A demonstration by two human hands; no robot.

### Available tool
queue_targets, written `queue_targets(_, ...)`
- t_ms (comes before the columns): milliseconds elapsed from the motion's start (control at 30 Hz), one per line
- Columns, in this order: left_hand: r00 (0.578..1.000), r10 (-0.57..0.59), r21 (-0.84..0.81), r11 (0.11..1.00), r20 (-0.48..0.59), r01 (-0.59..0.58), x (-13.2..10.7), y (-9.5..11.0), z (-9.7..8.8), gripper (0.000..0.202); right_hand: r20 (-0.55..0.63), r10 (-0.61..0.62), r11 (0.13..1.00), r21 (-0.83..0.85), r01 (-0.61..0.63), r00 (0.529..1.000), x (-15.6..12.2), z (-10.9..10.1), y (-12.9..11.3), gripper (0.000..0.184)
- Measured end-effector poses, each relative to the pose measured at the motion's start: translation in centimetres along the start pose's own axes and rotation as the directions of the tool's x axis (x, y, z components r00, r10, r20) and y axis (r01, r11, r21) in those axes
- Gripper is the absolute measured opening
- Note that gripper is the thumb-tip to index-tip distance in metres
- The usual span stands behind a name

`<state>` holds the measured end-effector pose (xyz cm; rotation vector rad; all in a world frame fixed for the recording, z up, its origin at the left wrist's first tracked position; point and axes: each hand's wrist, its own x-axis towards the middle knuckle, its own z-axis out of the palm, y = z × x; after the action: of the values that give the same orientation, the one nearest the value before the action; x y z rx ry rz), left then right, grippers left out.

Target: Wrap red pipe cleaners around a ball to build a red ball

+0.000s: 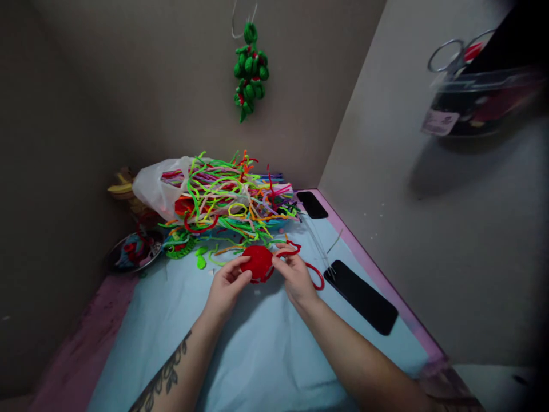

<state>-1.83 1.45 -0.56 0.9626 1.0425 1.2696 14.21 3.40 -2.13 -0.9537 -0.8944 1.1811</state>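
Between my hands, just above the blue cloth, is a rounded red piece [258,262] that looks made of fuzzy pipe cleaner. My left hand [230,284] grips its left side between thumb and fingers. At its right edge, my right hand [293,272] pinches a red pipe cleaner [293,247], whose bent end sticks out above the fingers. A curved red length [317,277] shows beyond my right wrist; whether it joins the pinched one is hidden.
A plastic bag [156,186] spills many-coloured pipe cleaners [231,197] across the back. A metal bowl [115,264] stands left; two black phone-like slabs [362,297] [313,205] and thin wires [318,243] lie right. A green ornament [251,71] and a clear container [467,109] hang on the walls.
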Motion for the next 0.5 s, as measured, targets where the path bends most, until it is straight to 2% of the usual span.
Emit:
queue_targets(267,1.0,0.016,0.019,1.0,0.007,-0.016,-0.04,-0.15,-0.13,0.045,0.051,0.1,0.995,-0.003,-0.1,0.994,0.21,-0.11,0.14,0.017)
queue_targets(400,0.999,0.031,0.035,0.999,0.014,-0.032,-0.07,-0.07,-0.01,0.044,0.099,0.144,0.987,0.061,-0.15,0.985,0.21,-0.09,0.32,0.012)
queue_targets(500,0.999,0.049,0.063,0.997,0.0,-0.049,-0.11,0.09,0.16,0.053,0.113,0.142,0.982,0.112,-0.155,0.983,0.24,-0.04,0.3,0.012)
